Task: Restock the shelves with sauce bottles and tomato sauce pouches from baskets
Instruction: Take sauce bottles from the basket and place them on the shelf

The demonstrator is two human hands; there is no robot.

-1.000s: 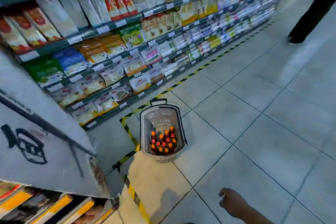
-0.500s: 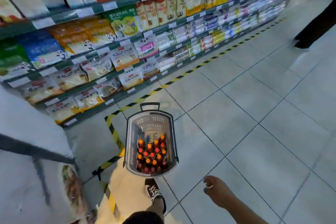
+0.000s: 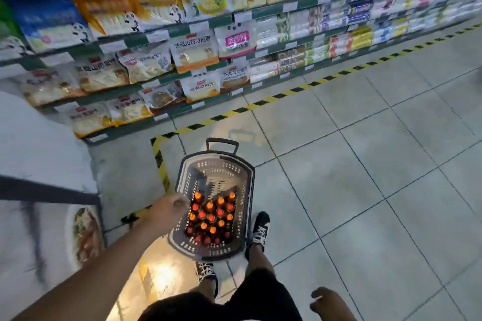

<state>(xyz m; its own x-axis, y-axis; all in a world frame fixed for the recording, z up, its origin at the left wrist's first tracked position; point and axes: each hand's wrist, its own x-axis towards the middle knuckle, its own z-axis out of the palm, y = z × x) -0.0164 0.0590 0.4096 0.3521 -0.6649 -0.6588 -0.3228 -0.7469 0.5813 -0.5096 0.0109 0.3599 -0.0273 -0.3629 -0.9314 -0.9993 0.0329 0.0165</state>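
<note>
Basket (image 3: 249, 190) sits on the floor tiles (image 3: 365, 177) dead ahead at 12 o'clock from my feet, long axis running 12-to-6, handle (image 3: 222, 144) at the far 12 end. Sauce bottles (image 3: 211, 217) stand upright, caps up, packed tight in the near half of the basket; the far half shows bare mesh. No tomato pouches visible in it. My left hand (image 3: 169, 212) is over the basket's 9 o'clock rim, just beside the nearest cap in the cluster's upper-left corner; bottles lie at roughly 3 o'clock from the knuckles. Fingers are curled loosely, nothing in them as far as I can tell, though the fingertips are hidden under the hand, so contact with a cap is unclear. My right hand (image 3: 327, 300) hangs low at 5 o'clock, well apart from the basket, fingers loosely curled, holding nothing. Left is clearly the nearer hand, so the pick is its job, I'd say: drop straight down on a neck, since the bottle axis is vertical and the pack leaves little side room. Risk: tight spacing means neighbours may tip or lift with it. Shelves (image 3: 182, 28) at 10 to 1 o'clock hold noodle bags (image 3: 195, 52); no sauce slot visible here.
</note>
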